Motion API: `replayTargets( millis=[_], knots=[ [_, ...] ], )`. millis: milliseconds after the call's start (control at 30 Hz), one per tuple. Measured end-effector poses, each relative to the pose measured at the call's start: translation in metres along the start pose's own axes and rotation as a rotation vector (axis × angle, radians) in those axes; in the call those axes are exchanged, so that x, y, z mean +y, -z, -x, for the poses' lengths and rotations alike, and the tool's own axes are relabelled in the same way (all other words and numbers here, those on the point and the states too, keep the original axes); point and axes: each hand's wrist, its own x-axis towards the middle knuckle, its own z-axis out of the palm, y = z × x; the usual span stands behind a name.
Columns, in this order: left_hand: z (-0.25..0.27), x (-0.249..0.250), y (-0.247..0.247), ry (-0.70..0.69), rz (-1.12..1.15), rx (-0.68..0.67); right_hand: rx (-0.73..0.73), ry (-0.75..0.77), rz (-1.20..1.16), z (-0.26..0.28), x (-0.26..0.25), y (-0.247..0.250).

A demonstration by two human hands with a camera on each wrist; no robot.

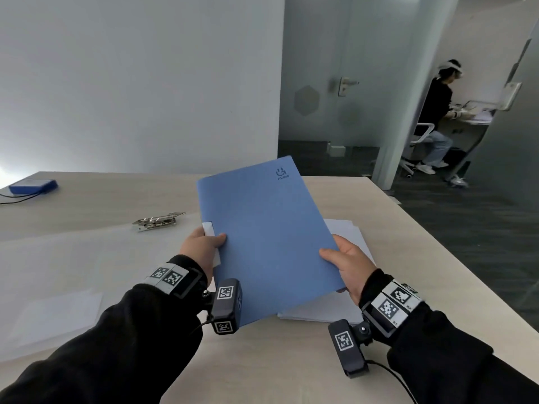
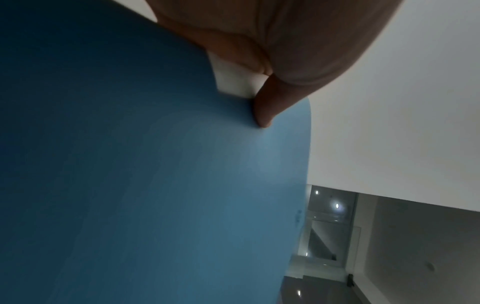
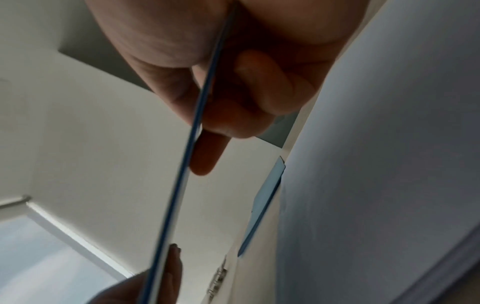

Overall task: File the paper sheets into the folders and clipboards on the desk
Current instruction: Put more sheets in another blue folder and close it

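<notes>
A closed blue folder (image 1: pixel 265 234) is held tilted above the desk by both hands. My left hand (image 1: pixel 204 247) pinches its left edge, thumb on the cover, beside a white spine label (image 1: pixel 208 228). At the lower right edge my right hand (image 1: pixel 347 262) grips it, thumb on top and fingers underneath. The left wrist view shows the thumb pressed on the blue cover (image 2: pixel 155 174). Edge-on in the right wrist view, the folder (image 3: pixel 192 131) sits between thumb and fingers. A stack of white paper sheets (image 1: pixel 347 237) lies on the desk under the folder.
A metal binder clip mechanism (image 1: pixel 157 222) lies on the desk (image 1: pixel 291 360), attached to a translucent folder (image 1: pixel 73 272) spread at the left. A blue box (image 1: pixel 33 186) with a cable sits far left. The desk's right edge drops to dark floor. A seated person (image 1: pixel 437 118) is in the far room.
</notes>
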Motion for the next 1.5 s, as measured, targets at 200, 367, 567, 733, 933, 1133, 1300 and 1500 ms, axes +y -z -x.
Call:
replayTargets(
  millis=[200,367,567,733,933,1133,1300,1500],
  knots=[
    [-0.015,-0.001,0.020,0.004,0.033,0.032,0.012,-0.132,-0.097,-0.022,0.005,-0.006],
    [-0.024,-0.014,0.028,0.114,0.019,-0.005,0.154,-0.154,-0.375,-0.060,0.010,-0.014],
    [-0.029,-0.028,0.037,0.146,-0.041,-0.055,0.279,-0.180,-0.399,-0.118,0.007,-0.040],
    [-0.030,-0.035,0.042,0.113,-0.045,-0.052,0.287,-0.222,-0.312,-0.166,0.002,-0.071],
    [-0.030,-0.036,0.049,0.108,-0.040,-0.044,0.241,-0.314,-0.278,-0.201,-0.001,-0.097],
    [-0.027,-0.037,0.047,0.083,-0.063,-0.069,0.196,-0.391,-0.472,-0.184,-0.009,-0.099],
    [-0.022,-0.035,0.045,0.065,-0.079,-0.059,0.180,-0.310,-0.492,-0.133,-0.008,-0.069],
    [-0.007,-0.040,0.017,0.005,-0.220,-0.078,0.246,-0.234,-0.181,-0.070,0.001,0.001]
  ],
)
